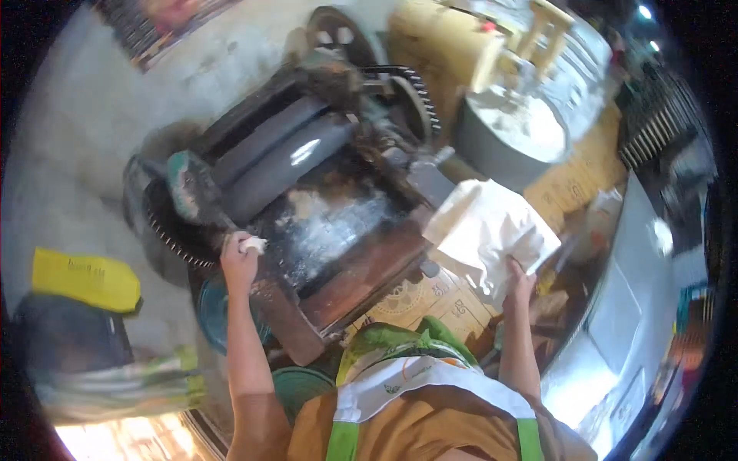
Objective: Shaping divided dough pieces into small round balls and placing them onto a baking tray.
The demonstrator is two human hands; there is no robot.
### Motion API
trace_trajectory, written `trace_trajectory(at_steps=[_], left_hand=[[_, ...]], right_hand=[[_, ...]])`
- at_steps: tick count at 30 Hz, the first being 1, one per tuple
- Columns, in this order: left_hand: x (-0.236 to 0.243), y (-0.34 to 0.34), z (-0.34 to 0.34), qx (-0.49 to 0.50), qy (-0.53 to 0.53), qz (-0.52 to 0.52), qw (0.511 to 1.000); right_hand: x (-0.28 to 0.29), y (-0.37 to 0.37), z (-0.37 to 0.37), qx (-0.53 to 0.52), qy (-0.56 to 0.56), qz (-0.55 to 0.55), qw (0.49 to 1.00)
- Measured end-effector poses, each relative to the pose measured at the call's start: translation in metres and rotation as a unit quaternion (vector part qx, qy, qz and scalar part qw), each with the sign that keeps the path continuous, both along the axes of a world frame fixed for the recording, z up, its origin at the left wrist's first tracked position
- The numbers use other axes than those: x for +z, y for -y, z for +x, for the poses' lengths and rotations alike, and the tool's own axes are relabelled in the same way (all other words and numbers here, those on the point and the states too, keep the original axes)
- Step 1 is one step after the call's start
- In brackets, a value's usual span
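Observation:
My left hand is closed around a small white lump, at the left side of a dark roller machine. It could be dough or a wad of cloth; I cannot tell. On the right, my right hand grips the near edge of a limp white bag, held up beside the machine's right corner and creased near my fingers. Whether the bag contains anything is hidden. White powder is smeared over the machine's dark bed, in front of its rollers.
A mixer stands at the far right, its metal bowl holding white powder or dough. Toothed gears flank the rollers. A curved metal surface rises at right. Patterned cardboard covers the floor; a teal tub sits near my left arm.

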State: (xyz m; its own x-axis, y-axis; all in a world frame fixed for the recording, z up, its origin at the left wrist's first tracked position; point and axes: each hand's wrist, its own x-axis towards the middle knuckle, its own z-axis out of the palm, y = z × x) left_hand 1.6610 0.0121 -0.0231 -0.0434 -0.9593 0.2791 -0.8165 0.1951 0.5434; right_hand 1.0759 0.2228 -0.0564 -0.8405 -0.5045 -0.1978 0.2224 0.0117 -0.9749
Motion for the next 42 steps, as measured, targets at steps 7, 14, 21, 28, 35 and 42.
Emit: trace_trajectory(at_steps=[7, 14, 21, 28, 35, 42], left_hand=[[-0.017, 0.037, -0.151, -0.091, -0.077, 0.161, 0.98], [-0.041, 0.04, -0.35, -0.385, -0.075, 0.285, 0.875], [-0.057, 0.011, -0.516, -0.55, -0.042, 0.371, 0.747], [-0.105, 0.019, -0.672, -0.691, 0.034, 0.314, 0.65], [-0.144, -0.002, -0.811, -0.725, 0.077, 0.346, 0.591], [-0.225, -0.114, -0.96, -0.892, 0.188, 0.056, 0.407]], right_hand=[[-0.027, -0.033, -0.024, -0.031, 0.071, 0.057, 0.995], [-0.121, -0.091, -0.036, -0.165, 0.25, -0.067, 0.952], [-0.132, -0.169, -0.049, -0.248, 0.353, -0.04, 0.901], [-0.119, -0.166, -0.078, -0.314, 0.326, -0.104, 0.886], [-0.121, -0.141, -0.093, -0.339, 0.363, -0.08, 0.864], [-0.152, -0.129, -0.089, -0.372, 0.347, -0.045, 0.86]])
